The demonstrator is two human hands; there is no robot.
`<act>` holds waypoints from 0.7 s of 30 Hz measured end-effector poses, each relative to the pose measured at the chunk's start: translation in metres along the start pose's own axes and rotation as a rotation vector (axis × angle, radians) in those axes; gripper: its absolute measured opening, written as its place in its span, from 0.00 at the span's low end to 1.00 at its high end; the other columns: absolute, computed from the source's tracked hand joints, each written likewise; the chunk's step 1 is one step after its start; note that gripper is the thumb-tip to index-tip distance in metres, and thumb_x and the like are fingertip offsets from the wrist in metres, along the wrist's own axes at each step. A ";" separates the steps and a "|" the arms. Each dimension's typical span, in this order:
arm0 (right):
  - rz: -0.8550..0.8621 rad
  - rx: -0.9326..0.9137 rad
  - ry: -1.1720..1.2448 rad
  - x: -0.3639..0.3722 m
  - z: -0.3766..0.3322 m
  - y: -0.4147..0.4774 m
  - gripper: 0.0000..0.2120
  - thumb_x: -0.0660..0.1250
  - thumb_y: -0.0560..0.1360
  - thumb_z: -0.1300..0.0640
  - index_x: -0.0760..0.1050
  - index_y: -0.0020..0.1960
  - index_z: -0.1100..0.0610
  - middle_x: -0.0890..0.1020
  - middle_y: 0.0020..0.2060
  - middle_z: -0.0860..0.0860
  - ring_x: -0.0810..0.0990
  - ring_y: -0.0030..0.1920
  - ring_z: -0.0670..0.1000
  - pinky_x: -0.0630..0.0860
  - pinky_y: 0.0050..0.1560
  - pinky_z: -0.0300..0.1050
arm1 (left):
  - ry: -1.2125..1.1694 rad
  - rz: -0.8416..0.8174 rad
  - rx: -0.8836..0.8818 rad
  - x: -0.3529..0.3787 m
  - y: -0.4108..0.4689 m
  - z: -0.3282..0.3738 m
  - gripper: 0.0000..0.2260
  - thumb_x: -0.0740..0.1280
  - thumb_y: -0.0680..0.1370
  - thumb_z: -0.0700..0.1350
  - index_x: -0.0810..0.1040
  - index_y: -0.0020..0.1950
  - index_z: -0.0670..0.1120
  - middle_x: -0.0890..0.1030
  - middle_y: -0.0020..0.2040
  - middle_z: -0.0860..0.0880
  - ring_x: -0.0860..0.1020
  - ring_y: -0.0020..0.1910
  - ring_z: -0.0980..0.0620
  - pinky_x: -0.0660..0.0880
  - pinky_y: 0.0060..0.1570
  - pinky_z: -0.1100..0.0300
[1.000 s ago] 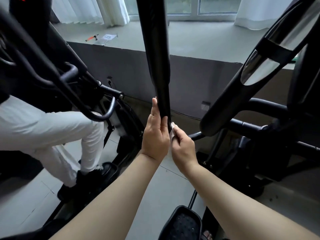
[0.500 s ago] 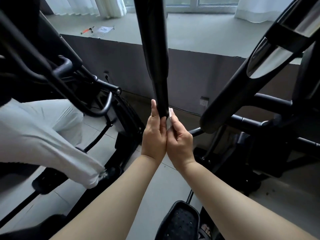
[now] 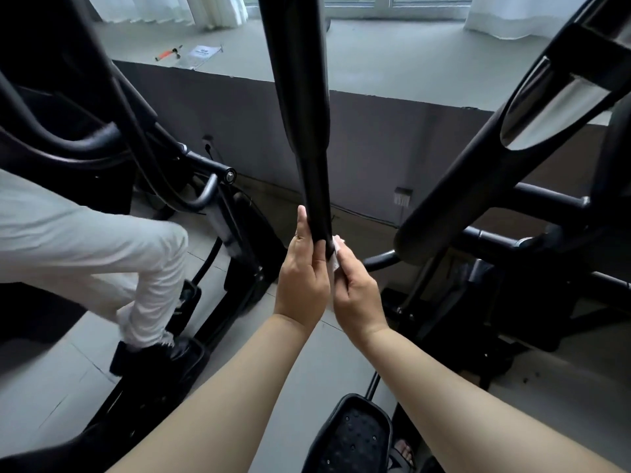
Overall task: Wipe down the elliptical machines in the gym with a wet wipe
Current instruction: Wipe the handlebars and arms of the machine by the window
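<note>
- Closed in since approx. 1 s ago: the R hand [image 3: 355,295], then slightly apart from the bar, now lies against the L hand [image 3: 300,278].
- Head view, grip: L hand wraps the low end of the elliptical's black upright bar [image 3: 304,131], thumb straight up its side, apparently steadying it.
- Head view, wipe: R hand pinches the wet wipe [image 3: 336,256], white and folded, and presses it onto the bar's right side, just beside the L fingers.
- Head view, bkgd: on the next machine at left, a person's white trouser leg [image 3: 102,240] has gone from extended to knee bent.
- Reading: wipe is back in contact w/ the bar, so prob. mid-wipe on it; its upper length looks yet to do.
</note>
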State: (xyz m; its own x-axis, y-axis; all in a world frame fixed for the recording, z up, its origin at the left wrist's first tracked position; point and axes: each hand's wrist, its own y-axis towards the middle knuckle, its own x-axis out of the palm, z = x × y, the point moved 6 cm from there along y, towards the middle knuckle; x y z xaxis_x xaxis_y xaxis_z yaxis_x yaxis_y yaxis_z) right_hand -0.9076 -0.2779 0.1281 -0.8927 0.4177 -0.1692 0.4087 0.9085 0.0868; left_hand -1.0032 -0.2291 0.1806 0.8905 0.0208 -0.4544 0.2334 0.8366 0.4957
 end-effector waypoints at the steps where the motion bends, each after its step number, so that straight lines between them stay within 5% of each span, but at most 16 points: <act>1: -0.023 0.026 -0.057 -0.002 0.014 0.002 0.22 0.58 0.85 0.61 0.67 0.78 0.50 0.67 0.76 0.42 0.62 0.76 0.38 0.60 0.78 0.44 | 0.012 0.000 0.005 0.001 -0.001 -0.001 0.26 0.60 0.84 0.40 0.58 0.80 0.36 0.76 0.69 0.36 0.71 0.70 0.49 0.63 0.69 0.74; 10: -0.063 0.055 -0.020 -0.014 0.028 0.003 0.18 0.59 0.85 0.59 0.71 0.74 0.56 0.74 0.72 0.47 0.66 0.74 0.41 0.63 0.74 0.37 | 0.016 0.014 0.005 0.007 -0.004 -0.005 0.26 0.61 0.82 0.35 0.59 0.79 0.33 0.71 0.74 0.35 0.66 0.75 0.50 0.59 0.72 0.73; 13: -0.025 0.142 -0.142 -0.027 0.049 0.009 0.19 0.59 0.85 0.56 0.71 0.76 0.51 0.70 0.70 0.36 0.65 0.75 0.39 0.53 0.70 0.22 | 0.031 0.018 0.014 0.008 -0.006 -0.007 0.25 0.61 0.82 0.36 0.60 0.78 0.32 0.70 0.74 0.36 0.64 0.75 0.57 0.59 0.72 0.72; 15: -0.009 0.188 -0.155 -0.030 0.053 0.010 0.19 0.59 0.85 0.54 0.71 0.75 0.50 0.71 0.71 0.38 0.65 0.74 0.39 0.52 0.65 0.18 | 0.025 0.014 -0.005 0.010 -0.007 -0.010 0.25 0.61 0.83 0.37 0.60 0.79 0.32 0.70 0.74 0.40 0.62 0.74 0.64 0.59 0.72 0.73; 18: -0.029 0.122 -0.075 -0.017 0.036 0.009 0.19 0.59 0.85 0.59 0.71 0.75 0.52 0.70 0.75 0.45 0.64 0.76 0.41 0.56 0.75 0.30 | 0.008 0.002 -0.057 0.012 -0.009 -0.010 0.26 0.60 0.83 0.38 0.59 0.80 0.35 0.69 0.74 0.45 0.62 0.74 0.65 0.59 0.71 0.74; 21: -0.076 0.073 -0.064 -0.010 0.037 0.010 0.20 0.57 0.85 0.61 0.69 0.76 0.52 0.68 0.76 0.45 0.62 0.77 0.40 0.55 0.78 0.37 | 0.006 0.000 -0.066 0.011 -0.009 -0.008 0.26 0.60 0.83 0.39 0.60 0.80 0.36 0.70 0.75 0.39 0.65 0.75 0.56 0.59 0.71 0.74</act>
State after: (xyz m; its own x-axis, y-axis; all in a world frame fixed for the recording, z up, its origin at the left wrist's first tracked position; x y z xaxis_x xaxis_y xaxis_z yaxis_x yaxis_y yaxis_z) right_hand -0.8876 -0.2727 0.0940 -0.9088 0.3448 -0.2352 0.3547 0.9350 -0.0001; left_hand -0.9983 -0.2318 0.1647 0.8883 0.0242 -0.4585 0.2067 0.8707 0.4464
